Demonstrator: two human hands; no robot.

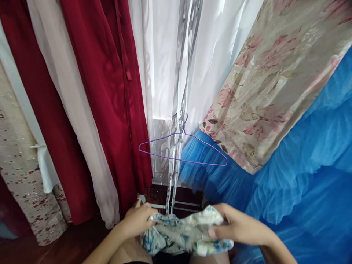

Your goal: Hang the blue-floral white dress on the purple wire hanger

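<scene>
Low in the head view, a crumpled white garment with a blue and yellow floral print (pixel 178 234) is stretched between my hands, above my lap. My left hand (pixel 139 220) is closed on its left end, with the fingertips partly hidden. On the other end, my right hand (pixel 236 225) pinches the cloth, thumb in front and fingers behind. Motion blurs part of the fabric, and what kind of garment it is cannot be made out. Straight ahead, a bare purple hanger (pixel 183 161) hangs by its hook on a metal stand (pixel 176 146).
Dark red dresses (pixel 110 110) and a pale pink one (pixel 74 95) hang on the left. To the right hang a floral beige dress (pixel 269 91) and ruffled blue tulle (pixel 297 176). A white curtain (pixel 162 55) is behind the stand. The floor (pixel 63 249) is dark reddish.
</scene>
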